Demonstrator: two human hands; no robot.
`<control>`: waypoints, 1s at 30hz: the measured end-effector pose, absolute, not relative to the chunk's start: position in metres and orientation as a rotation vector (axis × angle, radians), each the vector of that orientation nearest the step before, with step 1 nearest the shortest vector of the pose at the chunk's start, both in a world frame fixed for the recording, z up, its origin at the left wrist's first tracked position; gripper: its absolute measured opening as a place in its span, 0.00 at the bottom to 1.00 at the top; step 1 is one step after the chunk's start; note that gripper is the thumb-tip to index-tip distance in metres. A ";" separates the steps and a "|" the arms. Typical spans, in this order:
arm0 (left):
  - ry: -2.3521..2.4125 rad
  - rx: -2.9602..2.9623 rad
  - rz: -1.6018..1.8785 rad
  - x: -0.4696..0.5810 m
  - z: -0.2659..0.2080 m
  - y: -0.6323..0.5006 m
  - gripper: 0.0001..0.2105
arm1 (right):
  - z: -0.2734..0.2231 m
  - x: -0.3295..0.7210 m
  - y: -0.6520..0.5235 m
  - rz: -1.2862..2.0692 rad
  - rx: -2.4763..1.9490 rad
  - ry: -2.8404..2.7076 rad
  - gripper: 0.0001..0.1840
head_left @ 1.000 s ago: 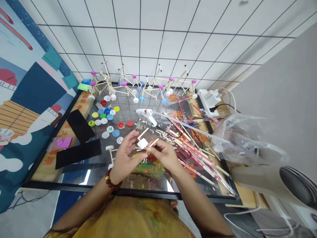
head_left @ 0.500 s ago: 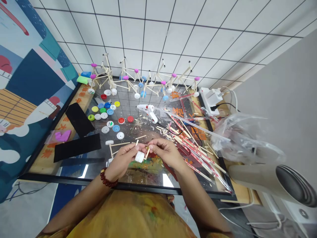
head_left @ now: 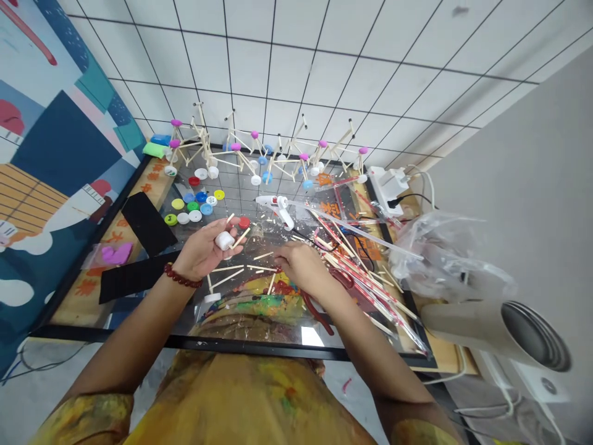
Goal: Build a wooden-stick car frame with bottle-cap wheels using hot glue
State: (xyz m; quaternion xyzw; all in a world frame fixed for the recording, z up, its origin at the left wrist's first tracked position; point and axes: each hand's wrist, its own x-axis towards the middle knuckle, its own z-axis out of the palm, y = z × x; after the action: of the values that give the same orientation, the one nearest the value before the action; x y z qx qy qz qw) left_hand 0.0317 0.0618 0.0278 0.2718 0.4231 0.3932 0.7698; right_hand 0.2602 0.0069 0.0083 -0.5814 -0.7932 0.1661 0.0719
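White cap (head_left: 225, 241) and sticks (head_left: 241, 238) held in your left hand (head_left: 204, 250), near your right hand (head_left: 303, 267); right grip hidden, can't tell.

Glossy table (head_left: 287, 332): colored caps (head_left: 192, 206), glue gun (head_left: 273, 202), sticks (head_left: 264, 256), red-handled tool (head_left: 317, 315), perhaps cutters.

Head view | worn on the head, above near edge of table (head_left: 69, 314) | faces forward and down | table close, tiled wall (head_left: 290, 69) beyond
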 end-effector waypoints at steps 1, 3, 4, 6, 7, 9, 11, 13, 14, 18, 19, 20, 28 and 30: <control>0.895 0.585 0.863 0.035 0.026 0.066 0.09 | 0.007 0.256 0.011 0.479 -1.774 -2.406 0.11; 0.850 0.586 0.869 0.039 0.020 0.069 0.10 | 0.003 0.250 0.019 0.466 -1.779 -2.426 0.11; 0.834 0.582 0.860 0.041 0.017 0.069 0.10 | 0.001 0.248 0.022 0.475 -1.765 -2.435 0.10; 0.828 0.562 0.837 0.043 0.011 0.067 0.09 | -0.003 0.244 0.028 0.503 -1.731 -2.461 0.10; 0.829 0.549 0.830 0.042 0.009 0.066 0.09 | -0.004 0.242 0.030 0.518 -1.715 -2.470 0.10; 0.817 0.530 0.832 0.041 0.005 0.064 0.09 | -0.006 0.240 0.035 0.541 -1.692 -2.477 0.09; 0.782 0.522 0.860 0.039 0.004 0.062 0.08 | -0.007 0.241 0.038 0.529 -1.690 -2.474 0.10; 0.768 0.511 0.900 0.038 0.005 0.059 0.08 | -0.008 0.246 0.039 0.515 -1.715 -2.383 0.10; 0.777 0.501 0.916 0.038 0.006 0.058 0.07 | -0.009 0.249 0.039 0.562 -1.721 -2.273 0.09; 0.844 0.458 0.885 0.041 0.007 0.049 0.07 | -0.013 0.256 0.032 1.161 -1.504 -1.597 0.06; 0.854 0.460 0.865 0.043 0.007 0.047 0.06 | -0.014 0.256 0.030 1.299 -1.427 -1.455 0.09; 0.861 0.472 0.845 0.044 0.006 0.046 0.06 | -0.014 0.255 0.028 1.402 -1.367 -1.338 0.11; 0.900 0.651 0.731 0.048 0.004 0.041 0.07 | -0.008 0.247 0.025 1.710 -1.307 -1.051 0.13; 0.928 0.724 0.747 0.049 0.002 0.039 0.08 | -0.008 0.245 0.024 1.704 -1.319 -1.068 0.13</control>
State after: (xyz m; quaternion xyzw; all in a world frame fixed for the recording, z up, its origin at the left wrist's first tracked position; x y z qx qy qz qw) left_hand 0.0494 0.0392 0.0023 0.3333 0.4273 0.3440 0.7668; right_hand 0.2453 0.0240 -0.0079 -0.5116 -0.4144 0.6610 0.3600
